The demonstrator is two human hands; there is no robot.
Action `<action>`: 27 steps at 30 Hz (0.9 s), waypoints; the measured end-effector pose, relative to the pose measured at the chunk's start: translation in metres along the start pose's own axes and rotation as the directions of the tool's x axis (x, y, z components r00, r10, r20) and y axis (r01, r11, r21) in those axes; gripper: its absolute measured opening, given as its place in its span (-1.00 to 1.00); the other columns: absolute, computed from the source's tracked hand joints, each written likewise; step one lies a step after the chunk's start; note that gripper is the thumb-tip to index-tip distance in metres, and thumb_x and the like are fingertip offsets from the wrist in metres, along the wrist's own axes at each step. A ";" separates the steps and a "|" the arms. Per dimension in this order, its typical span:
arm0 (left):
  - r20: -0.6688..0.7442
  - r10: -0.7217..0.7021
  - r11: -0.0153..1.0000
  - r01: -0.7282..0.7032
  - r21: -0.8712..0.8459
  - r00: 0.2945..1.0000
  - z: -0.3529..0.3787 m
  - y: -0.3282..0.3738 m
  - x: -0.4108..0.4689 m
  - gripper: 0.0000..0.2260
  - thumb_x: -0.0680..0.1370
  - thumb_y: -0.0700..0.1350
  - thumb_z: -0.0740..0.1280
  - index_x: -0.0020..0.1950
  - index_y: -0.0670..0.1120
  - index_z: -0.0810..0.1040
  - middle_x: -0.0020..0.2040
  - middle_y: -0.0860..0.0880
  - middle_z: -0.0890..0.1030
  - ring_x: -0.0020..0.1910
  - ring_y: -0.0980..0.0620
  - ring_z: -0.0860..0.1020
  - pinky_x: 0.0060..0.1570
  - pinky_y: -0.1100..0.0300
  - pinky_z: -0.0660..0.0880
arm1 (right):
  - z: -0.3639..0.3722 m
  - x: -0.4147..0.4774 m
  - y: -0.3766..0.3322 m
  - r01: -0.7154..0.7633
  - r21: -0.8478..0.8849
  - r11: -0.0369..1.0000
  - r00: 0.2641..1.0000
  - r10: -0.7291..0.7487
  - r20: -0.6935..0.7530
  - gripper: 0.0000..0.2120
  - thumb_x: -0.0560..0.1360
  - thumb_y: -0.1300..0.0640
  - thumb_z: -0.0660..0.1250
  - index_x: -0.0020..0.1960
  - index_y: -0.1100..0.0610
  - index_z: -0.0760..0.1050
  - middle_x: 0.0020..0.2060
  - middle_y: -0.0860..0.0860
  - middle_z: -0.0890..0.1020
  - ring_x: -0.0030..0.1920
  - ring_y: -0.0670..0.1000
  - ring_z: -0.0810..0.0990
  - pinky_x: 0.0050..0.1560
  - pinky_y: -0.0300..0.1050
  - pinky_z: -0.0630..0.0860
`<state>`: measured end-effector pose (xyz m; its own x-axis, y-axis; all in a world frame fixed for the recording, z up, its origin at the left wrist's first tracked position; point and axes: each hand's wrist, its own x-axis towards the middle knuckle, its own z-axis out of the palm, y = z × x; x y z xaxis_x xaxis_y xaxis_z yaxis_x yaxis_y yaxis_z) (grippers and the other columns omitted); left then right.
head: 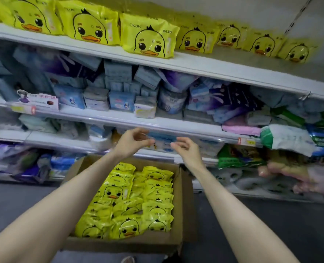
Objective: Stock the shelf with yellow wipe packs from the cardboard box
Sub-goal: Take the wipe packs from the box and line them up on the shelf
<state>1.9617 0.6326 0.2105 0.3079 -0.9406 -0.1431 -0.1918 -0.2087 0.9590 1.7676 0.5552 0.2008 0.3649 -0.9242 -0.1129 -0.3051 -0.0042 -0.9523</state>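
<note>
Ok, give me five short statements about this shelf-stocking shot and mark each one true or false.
1. The cardboard box holds many yellow wipe packs. True.
2. The left hand grips a pack. False: the left hand holds nothing, its fingers loosely curled.
3. A row of duck-faced packs stands on the top shelf. True.
4. The right hand rests inside the box. False: the right hand is raised in front of the lower shelves, over the box's far edge, and holds nothing.
5. The box sits on the top shelf. False: it sits low, in front of the bottom shelves.
</note>
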 end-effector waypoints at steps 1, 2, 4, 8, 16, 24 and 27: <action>0.002 -0.038 0.999 0.038 -0.005 0.999 0.003 -0.015 -0.003 -0.69 0.39 -0.20 0.50 0.10 -0.17 0.54 -0.09 -0.13 0.63 -0.15 0.11 0.57 -0.04 0.27 0.51 | 0.004 -0.004 0.013 -0.033 -0.019 0.999 0.999 0.033 0.016 -0.71 0.47 0.23 0.40 0.16 0.25 0.47 -0.20 -0.04 0.57 -0.19 -0.15 0.55 -0.17 -0.45 0.46; 0.008 -0.077 0.997 0.077 -0.014 0.997 0.006 -0.028 -0.007 -0.69 0.40 -0.19 0.49 0.10 -0.16 0.54 -0.10 -0.11 0.63 -0.16 0.12 0.56 -0.11 0.35 0.50 | 0.008 -0.006 0.026 -0.063 -0.028 0.998 0.998 0.064 0.027 -0.72 0.46 0.22 0.41 0.15 0.22 0.48 -0.18 -0.04 0.58 -0.17 -0.12 0.55 -0.16 -0.45 0.46; 0.026 -0.153 0.987 0.154 -0.035 0.988 0.014 -0.058 -0.017 -0.69 0.40 -0.21 0.49 0.10 -0.17 0.53 -0.15 -0.05 0.63 -0.24 0.20 0.57 -0.24 0.46 0.48 | 0.015 -0.014 0.054 -0.127 -0.032 0.991 0.991 0.128 0.040 -0.75 0.45 0.22 0.42 0.10 0.17 0.48 -0.15 0.03 0.60 -0.15 -0.07 0.56 -0.15 -0.45 0.46; 0.030 -0.294 0.954 0.295 -0.054 0.955 0.028 -0.111 -0.030 -0.71 0.41 -0.20 0.49 0.08 -0.17 0.53 -0.15 -0.10 0.63 -0.21 0.08 0.56 -0.30 0.44 0.48 | 0.033 -0.023 0.099 -0.235 -0.072 0.969 0.967 0.241 0.087 -0.75 0.44 0.23 0.43 0.08 0.18 0.47 -0.12 0.11 0.61 -0.15 -0.03 0.57 -0.09 -0.29 0.48; 0.120 -0.550 0.833 0.554 0.003 0.826 0.062 -0.219 -0.058 -0.65 0.41 -0.08 0.49 0.13 -0.14 0.52 -0.08 -0.09 0.66 -0.04 -0.04 0.59 -0.06 0.06 0.50 | 0.064 -0.049 0.183 -0.410 -0.167 0.897 0.890 0.433 0.141 -0.71 0.46 0.05 0.42 0.13 0.10 0.48 -0.11 -0.09 0.59 -0.09 -0.14 0.55 -0.19 -0.36 0.41; 0.190 -0.651 0.757 0.648 0.085 0.735 0.110 -0.301 -0.059 -0.63 0.41 -0.02 0.49 0.14 -0.03 0.46 0.04 -0.11 0.59 -0.03 -0.05 0.58 -0.04 0.03 0.52 | 0.072 -0.065 0.265 -0.565 -0.135 0.814 0.811 0.578 0.092 -0.67 0.47 0.09 0.41 0.19 0.16 0.49 -0.07 -0.09 0.57 0.03 -0.07 0.54 -0.07 -0.36 0.40; 0.204 -0.666 0.744 0.656 0.123 0.717 0.125 -0.324 -0.055 -0.50 0.40 -0.04 0.50 0.27 -0.10 0.43 0.11 -0.08 0.53 0.10 -0.07 0.54 0.08 0.03 0.50 | 0.074 -0.066 0.284 -0.579 -0.153 0.801 0.802 0.593 0.069 -0.68 0.48 0.08 0.40 0.19 0.15 0.49 0.01 -0.03 0.57 0.02 -0.10 0.52 -0.15 -0.47 0.39</action>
<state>1.8903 0.7190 -0.1231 0.1581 -0.5903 -0.7915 -0.0553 -0.8057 0.5898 1.7216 0.6429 -0.0831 0.1727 -0.7173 -0.6750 -0.5902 0.4733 -0.6540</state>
